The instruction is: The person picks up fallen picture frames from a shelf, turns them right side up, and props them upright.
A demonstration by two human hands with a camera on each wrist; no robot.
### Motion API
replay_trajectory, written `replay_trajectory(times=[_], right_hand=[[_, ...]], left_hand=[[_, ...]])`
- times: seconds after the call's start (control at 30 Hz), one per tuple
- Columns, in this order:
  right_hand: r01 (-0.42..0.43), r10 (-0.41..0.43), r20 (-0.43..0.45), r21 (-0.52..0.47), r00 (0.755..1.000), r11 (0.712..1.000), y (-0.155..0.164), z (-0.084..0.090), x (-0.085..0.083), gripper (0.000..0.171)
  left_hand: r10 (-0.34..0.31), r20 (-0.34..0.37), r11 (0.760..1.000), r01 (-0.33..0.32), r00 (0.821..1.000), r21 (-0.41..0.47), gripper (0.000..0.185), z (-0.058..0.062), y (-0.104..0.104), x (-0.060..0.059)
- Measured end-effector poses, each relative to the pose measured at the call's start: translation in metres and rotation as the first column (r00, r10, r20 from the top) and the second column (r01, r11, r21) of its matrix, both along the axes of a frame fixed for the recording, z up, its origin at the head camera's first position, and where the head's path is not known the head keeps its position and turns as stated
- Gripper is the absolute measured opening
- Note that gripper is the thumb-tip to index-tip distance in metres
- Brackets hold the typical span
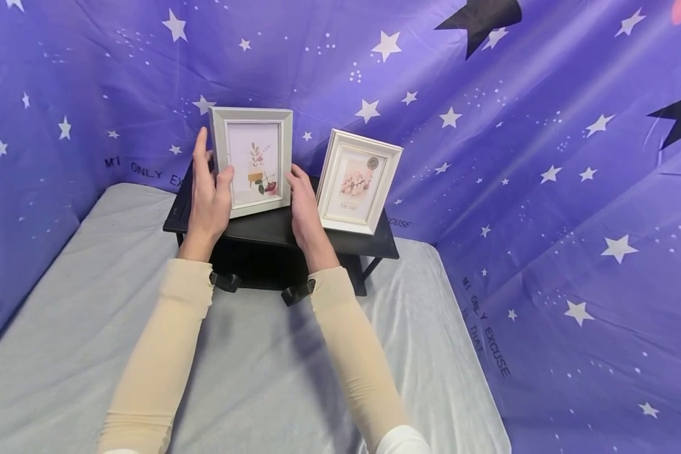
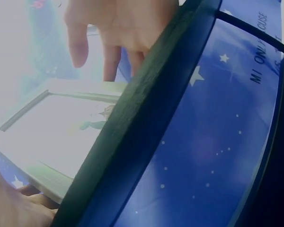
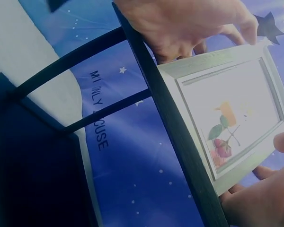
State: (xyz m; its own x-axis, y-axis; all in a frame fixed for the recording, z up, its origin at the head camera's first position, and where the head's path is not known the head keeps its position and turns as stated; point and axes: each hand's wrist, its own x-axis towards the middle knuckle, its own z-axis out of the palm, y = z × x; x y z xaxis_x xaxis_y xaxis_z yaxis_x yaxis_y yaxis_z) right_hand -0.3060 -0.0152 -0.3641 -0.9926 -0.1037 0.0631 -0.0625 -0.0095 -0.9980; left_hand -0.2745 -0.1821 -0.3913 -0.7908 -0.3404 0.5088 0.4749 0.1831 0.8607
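A grey picture frame (image 1: 253, 161) with a plant print stands upright on a small black table (image 1: 261, 228). My left hand (image 1: 212, 171) grips its left edge, thumb on the front and fingers up along the side. My right hand (image 1: 296, 184) holds its lower right edge. In the right wrist view the grey frame (image 3: 232, 118) sits at the table edge (image 3: 180, 137), with the right thumb on its front and the left hand (image 3: 189, 23) beyond it. The left wrist view shows the grey frame (image 2: 61, 137) washed out, with the right hand (image 2: 118, 23) above it.
A white picture frame (image 1: 359, 183) with a flower print leans on the same table, just right of my right hand. The table stands on a grey sheet (image 1: 91, 328). Purple star-printed cloth (image 1: 516, 157) closes in the back and both sides.
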Motion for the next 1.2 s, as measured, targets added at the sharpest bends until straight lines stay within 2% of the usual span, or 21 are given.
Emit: replay_trajectory(times=[0.17, 0.33, 0.47, 0.67, 0.87, 1.03, 1.2], right_hand=[[-0.043, 0.044, -0.012, 0.072, 0.999, 0.997, 0.003, 0.0, 0.005, 0.053], [-0.059, 0.062, -0.041, 0.072, 0.997, 0.996, 0.007, -0.001, 0.011, 0.055], [-0.055, 0.06, -0.052, 0.1, 0.997, 0.993, 0.01, -0.002, 0.017, 0.058], [-0.034, 0.051, -0.102, 0.161, 0.993, 0.986, 0.014, -0.006, 0.027, 0.063], [-0.025, 0.051, -0.131, 0.193, 0.99, 0.981, 0.016, -0.006, 0.035, 0.067], [-0.04, 0.066, -0.134, 0.191, 0.989, 0.981, 0.017, -0.008, 0.041, 0.068], [-0.023, 0.052, -0.144, 0.198, 0.988, 0.98, 0.017, -0.012, 0.044, 0.07]], left_hand=[[0.005, 0.004, 0.999, -0.005, 1.0, -0.035, 0.075, 0.009, -0.003, 0.003], [-0.04, -0.005, 0.999, 0.04, 0.999, 0.004, 0.076, 0.03, 0.003, 0.02], [-0.06, -0.007, 0.998, 0.06, 0.998, 0.023, 0.076, 0.038, 0.006, 0.021], [-0.077, 0.014, 0.997, 0.076, 0.997, 0.022, 0.074, 0.037, 0.004, 0.018], [-0.097, -0.009, 0.995, 0.097, 0.995, 0.018, 0.073, 0.038, 0.005, 0.018], [-0.068, 0.006, 0.997, 0.068, 0.998, -0.021, 0.073, 0.022, 0.0, 0.001], [-0.071, 0.015, 0.996, 0.072, 0.997, -0.061, 0.073, 0.005, -0.005, -0.015]])
